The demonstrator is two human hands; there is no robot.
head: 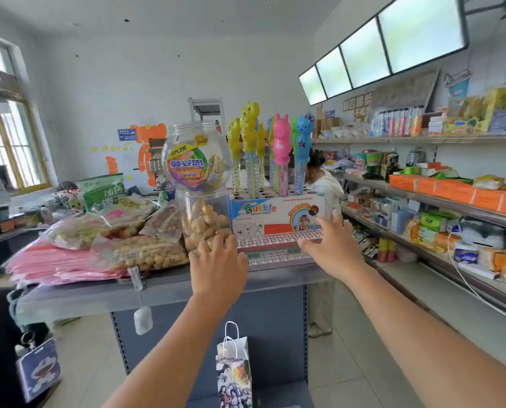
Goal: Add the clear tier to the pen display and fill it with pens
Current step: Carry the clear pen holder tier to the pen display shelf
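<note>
On the grey counter [169,287], right in front of the Bubble box [275,214], the clear tier [275,240] looks like it's being seated on the pen display [278,257]. Its ends are pressed by the left hand [219,260] and right hand [331,245], fingers straight, nothing gripped. No pens can be spotted; squaring it up is probably called for next.

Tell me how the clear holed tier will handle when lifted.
Probably stiff and light: the clear tier looks like thin moulded plastic full of empty holes. Likely slick, being glossy; may slide if pushed.
</note>
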